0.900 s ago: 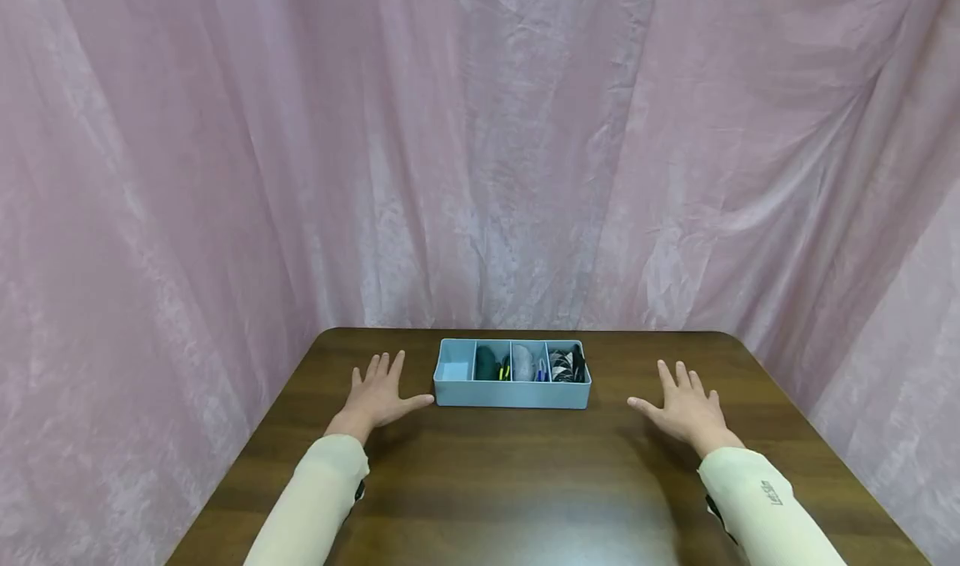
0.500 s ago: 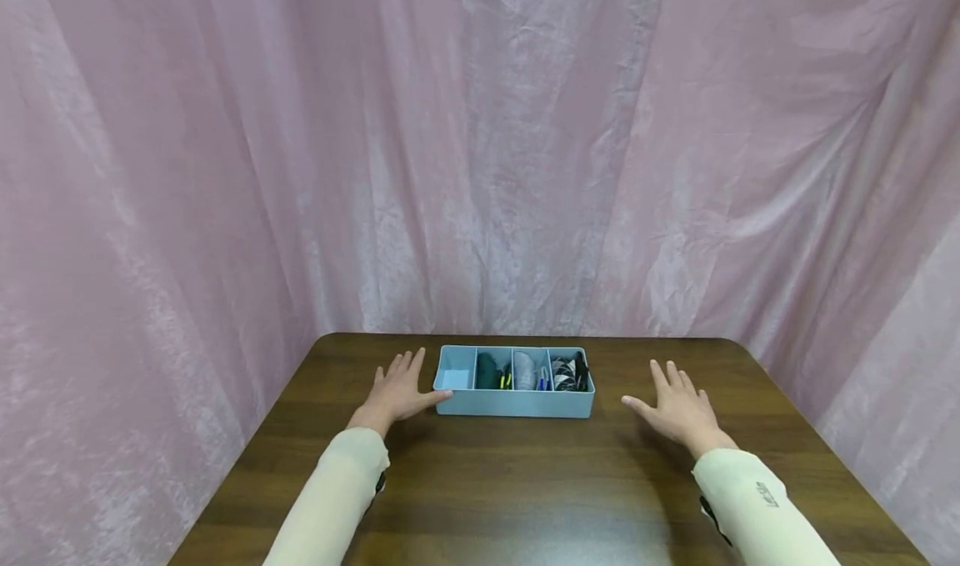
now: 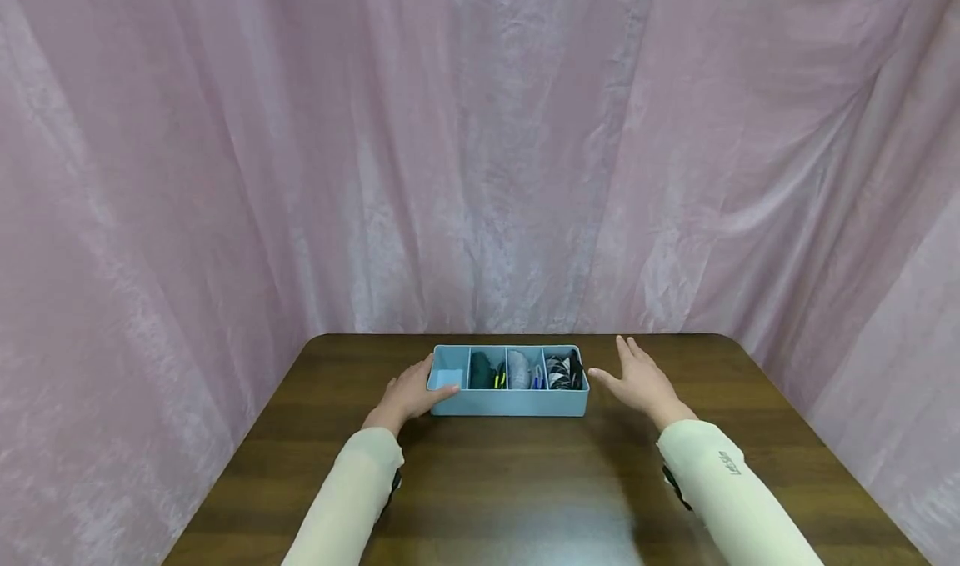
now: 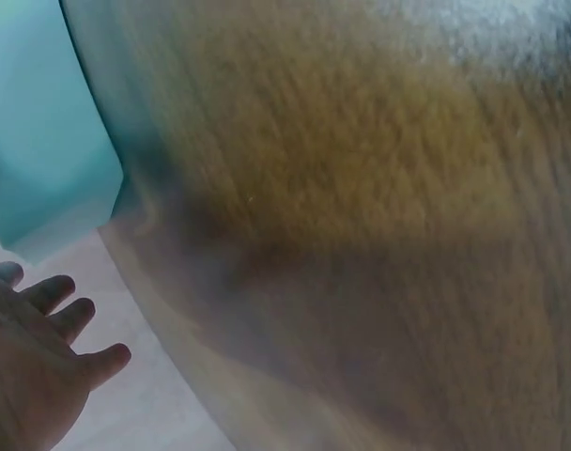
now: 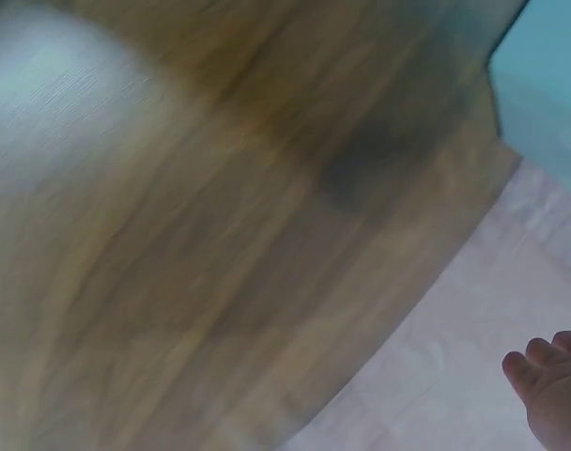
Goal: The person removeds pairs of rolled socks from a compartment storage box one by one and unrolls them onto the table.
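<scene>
A long light-blue divided box (image 3: pixel 510 404) sits toward the far side of the table. At its left end is my left hand (image 3: pixel 409 393), fingers extended along the side and thumb at the front corner. In the left wrist view, that hand's fingers (image 4: pixel 71 319) are spread beside the box end (image 4: pixel 51 122). Just off the right end, my right hand (image 3: pixel 642 384) is held with straight fingers and thumb pointing at the box. Inside lie a dark green bundle (image 3: pixel 481 371), a light grey bundle (image 3: pixel 518 370) and a black-and-white patterned bundle (image 3: pixel 558 373).
Slim yellow-and-black (image 3: pixel 499 376) and blue-and-white items (image 3: pixel 537 378) stand beside the bundles, with a black item (image 3: pixel 576 369) at the right. The brown wooden table (image 3: pixel 510 483) has rounded far corners. Pink curtains (image 3: pixel 375 174) hang close behind it.
My left hand has moved right to the box's left end. My right hand has moved left, closer to the right end. The box stays in place on the table.
</scene>
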A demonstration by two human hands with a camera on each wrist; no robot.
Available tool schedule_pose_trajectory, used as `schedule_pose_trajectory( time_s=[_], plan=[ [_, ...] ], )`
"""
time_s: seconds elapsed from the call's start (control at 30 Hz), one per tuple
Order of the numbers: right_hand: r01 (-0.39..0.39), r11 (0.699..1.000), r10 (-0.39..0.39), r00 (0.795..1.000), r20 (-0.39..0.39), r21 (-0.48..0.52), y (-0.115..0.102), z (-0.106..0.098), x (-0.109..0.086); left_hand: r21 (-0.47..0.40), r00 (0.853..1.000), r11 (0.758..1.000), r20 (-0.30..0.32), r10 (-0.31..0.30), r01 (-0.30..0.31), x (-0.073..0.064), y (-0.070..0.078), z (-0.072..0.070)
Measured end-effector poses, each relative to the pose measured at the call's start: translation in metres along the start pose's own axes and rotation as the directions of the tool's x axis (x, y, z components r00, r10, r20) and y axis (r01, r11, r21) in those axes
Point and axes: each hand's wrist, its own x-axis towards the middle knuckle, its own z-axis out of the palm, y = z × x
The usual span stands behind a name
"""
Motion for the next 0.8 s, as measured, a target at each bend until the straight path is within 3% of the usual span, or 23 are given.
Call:
schedule_pose_trajectory(
  time_s=[0.23,0.47,0.8],
  plan=[
    [0.028,0.997,-0.026,0.999,-0.021,0.073,-0.023,0.011,0.012,-0.074,1.000,0.997,0.006,-0.019,0.019,-0.005,0.002,0.006],
    [-0.021,0.982,0.023,1.000,-0.010,0.186,-0.048,0.025,0.023,-0.066,0.999,0.997,0.013,-0.043,0.044,-0.004,0.002,0.005],
    [-0.083,0.970,0.090,0.996,-0.024,0.227,-0.055,0.045,0.033,-0.176,0.995,0.979,0.046,-0.092,0.099,-0.001,-0.005,0.011]
  ],
)
